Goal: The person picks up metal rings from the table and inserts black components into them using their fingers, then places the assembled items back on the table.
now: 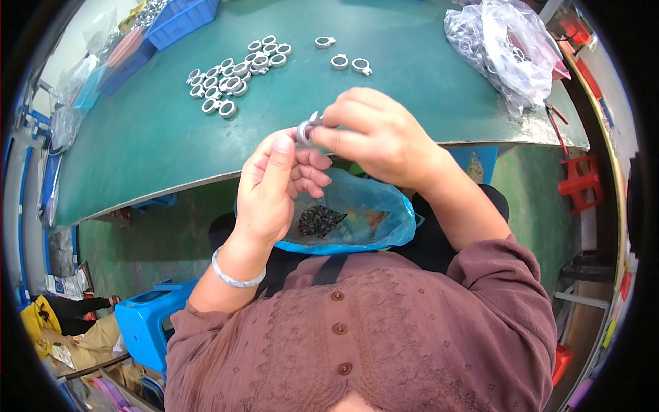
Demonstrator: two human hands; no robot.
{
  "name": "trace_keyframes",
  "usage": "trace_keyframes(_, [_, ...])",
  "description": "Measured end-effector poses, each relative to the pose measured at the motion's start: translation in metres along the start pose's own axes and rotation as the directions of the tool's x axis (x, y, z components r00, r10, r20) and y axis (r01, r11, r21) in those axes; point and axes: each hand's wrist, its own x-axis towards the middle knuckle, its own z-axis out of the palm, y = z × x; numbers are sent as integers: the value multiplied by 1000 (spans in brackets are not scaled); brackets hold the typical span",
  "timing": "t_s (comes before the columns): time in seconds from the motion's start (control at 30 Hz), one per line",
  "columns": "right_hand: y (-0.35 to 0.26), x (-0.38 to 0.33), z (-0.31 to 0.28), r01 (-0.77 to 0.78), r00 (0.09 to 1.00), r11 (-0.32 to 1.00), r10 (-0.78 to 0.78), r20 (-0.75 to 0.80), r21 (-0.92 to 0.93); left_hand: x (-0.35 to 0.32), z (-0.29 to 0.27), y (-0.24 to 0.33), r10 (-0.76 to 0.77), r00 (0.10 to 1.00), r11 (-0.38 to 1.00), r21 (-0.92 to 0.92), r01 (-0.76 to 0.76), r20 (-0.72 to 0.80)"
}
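My left hand (274,185) and my right hand (374,134) meet over the near edge of the green table (151,144). Together they pinch one small silver metal ring clamp (305,129) between thumb and fingertips. A silver bangle sits on my left wrist. Below the hands, on my lap, lies an open blue plastic bag (374,216) holding a heap of small dark screws (319,221).
A cluster of several silver ring clamps (233,72) lies on the table's far side, with three loose ones (341,58) to its right. A clear bag of more clamps (504,48) sits far right. Blue bins (180,17) stand far left. A blue stool (147,326) is lower left.
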Motion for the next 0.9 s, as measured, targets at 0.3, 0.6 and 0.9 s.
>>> trace_keyframes(0.3, [-18,-17,7,-323,916,832,395,-72,451,-2,1,-10,15,995,989,-147,0,97])
trace_keyframes(0.6, [-22,-19,4,-384,883,750,469,-24,538,-2,0,-17,181,973,980,52,-190,144])
trace_keyframes(0.9, [-25,-23,3,-484,823,610,562,88,628,-4,-4,-23,404,909,786,469,-403,105])
